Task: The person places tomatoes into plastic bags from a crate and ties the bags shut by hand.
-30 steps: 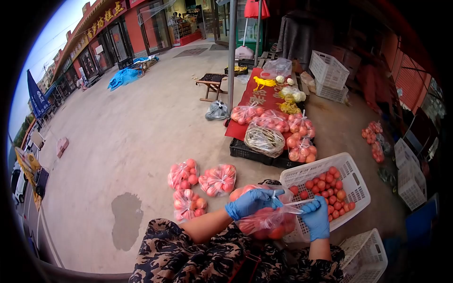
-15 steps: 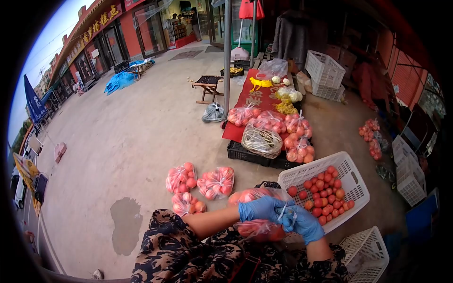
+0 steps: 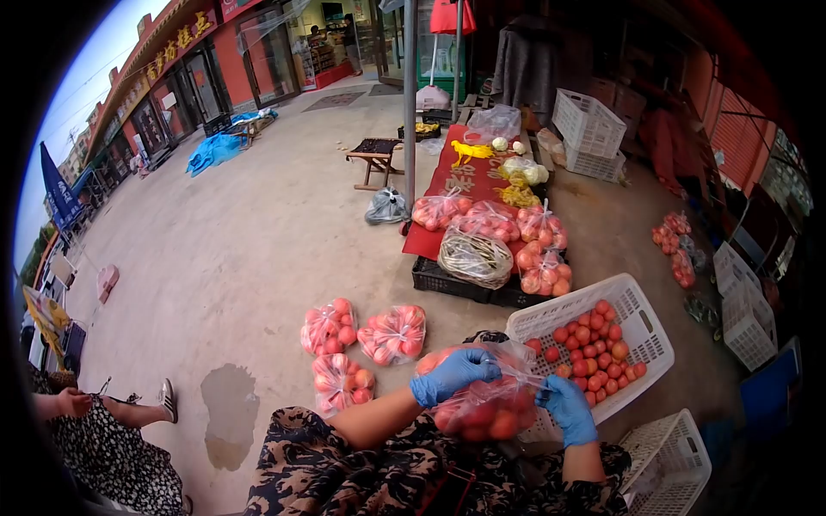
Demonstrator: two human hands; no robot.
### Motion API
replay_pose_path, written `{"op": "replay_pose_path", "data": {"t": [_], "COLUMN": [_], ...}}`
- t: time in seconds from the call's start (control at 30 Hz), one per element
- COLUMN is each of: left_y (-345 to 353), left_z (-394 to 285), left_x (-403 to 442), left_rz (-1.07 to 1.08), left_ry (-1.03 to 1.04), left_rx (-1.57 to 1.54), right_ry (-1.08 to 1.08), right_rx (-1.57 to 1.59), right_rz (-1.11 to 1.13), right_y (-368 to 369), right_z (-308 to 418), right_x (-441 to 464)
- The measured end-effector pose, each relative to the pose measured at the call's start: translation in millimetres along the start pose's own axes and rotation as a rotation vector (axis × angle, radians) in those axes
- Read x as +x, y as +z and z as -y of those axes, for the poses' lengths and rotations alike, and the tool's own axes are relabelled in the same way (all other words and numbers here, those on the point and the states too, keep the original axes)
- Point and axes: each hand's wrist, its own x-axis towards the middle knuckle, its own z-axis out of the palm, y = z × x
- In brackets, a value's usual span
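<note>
A clear plastic bag of tomatoes (image 3: pixel 486 414) rests in front of my body, its gathered neck stretched between my two blue-gloved hands. My left hand (image 3: pixel 456 377) pinches the bag's plastic over its top. At the right, my right hand (image 3: pixel 569 410) is closed on the other end of the twisted neck, close to a white plastic crate (image 3: pixel 635 301) of loose tomatoes (image 3: pixel 594 351). Left of the bag, several filled tomato bags (image 3: pixel 395 334) sit on the ground.
A red-covered low stand (image 3: pixel 443 185) holds more tomato bags (image 3: pixel 544 268), a bag of pale stalks (image 3: pixel 475 260) and cauliflower. Another person (image 3: pixel 107 439) is at the lower left. A second white crate (image 3: pixel 667 460) stands at my right, and a metal pole (image 3: pixel 409 103) rises beside the stand.
My hands have drawn apart from close together, the left one leftward and the right one slightly right, stretching the bag's neck. A person has come into view at the lower left.
</note>
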Motion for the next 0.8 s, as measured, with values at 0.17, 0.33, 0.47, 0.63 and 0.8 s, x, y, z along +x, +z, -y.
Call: {"op": "replay_pose_path", "data": {"t": [0.17, 0.33, 0.47, 0.63, 0.8], "left_y": [3.0, 28.8, 35.5, 38.5, 49.1], "left_z": [2.3, -13.8, 2.6, 18.8, 18.8], "left_x": [4.3, 15.6, 11.5, -4.4, -4.5], "left_rz": [0.042, 0.110, -0.046, 0.016, 0.038], "left_ry": [0.231, 0.461, 0.432, 0.148, 0.155], "left_rx": [0.139, 0.379, 0.325, 0.089, -0.130], "right_ry": [-0.248, -0.470, -0.311, -0.425, -0.878], "right_rx": [-0.074, -0.788, -0.459, -0.630, -1.421], "right_rz": [0.018, 0.113, 0.034, -0.035, -0.231], "right_y": [13.3, 83.0, 81.8, 85.5, 117.0], "right_z": [8.2, 43.0, 37.7, 21.6, 20.8], "right_x": [-6.9, -46.6, -43.0, -37.5, -52.7]}}
